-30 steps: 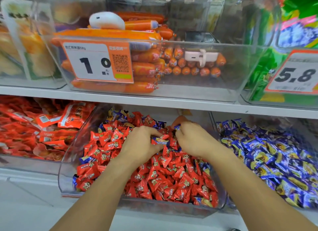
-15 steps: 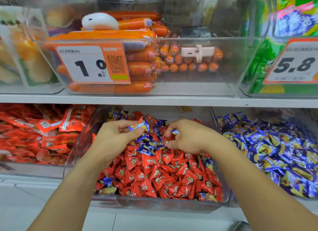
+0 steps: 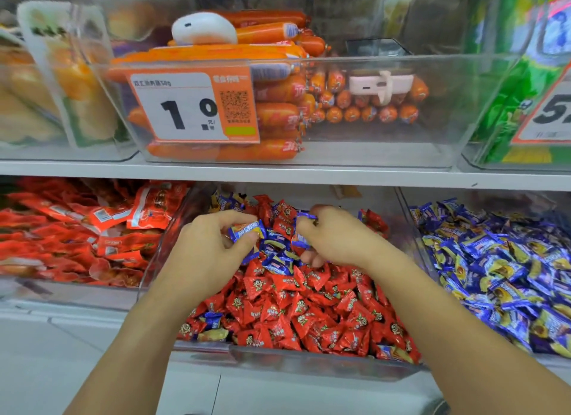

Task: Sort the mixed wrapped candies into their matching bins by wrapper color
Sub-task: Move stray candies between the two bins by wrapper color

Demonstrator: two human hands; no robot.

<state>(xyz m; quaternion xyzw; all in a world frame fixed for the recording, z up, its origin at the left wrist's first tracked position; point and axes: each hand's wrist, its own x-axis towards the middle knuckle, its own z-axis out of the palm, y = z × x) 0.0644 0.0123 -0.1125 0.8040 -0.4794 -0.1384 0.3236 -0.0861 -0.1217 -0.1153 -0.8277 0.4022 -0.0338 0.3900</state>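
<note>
Bright, even shop light; soft glare on clear bins point(image 3: 370, 155); edges bowed, blurred; price tag point(image 3: 194, 105) sharp.

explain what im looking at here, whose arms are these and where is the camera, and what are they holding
No machine here: a person's two bare arms, filmed by one wide-angle camera worn on the head, looking forward and down at shop shelves.

The left hand pinches a blue wrapped candy. The right hand curls round more blue wrapped candies.

Both hands are over the middle clear bin, which holds mostly red wrapped candies with blue ones mixed in. The bin to the right holds blue candies. To the left lie red snack packets. The shelf above carries orange sausages behind a price tag.
</note>
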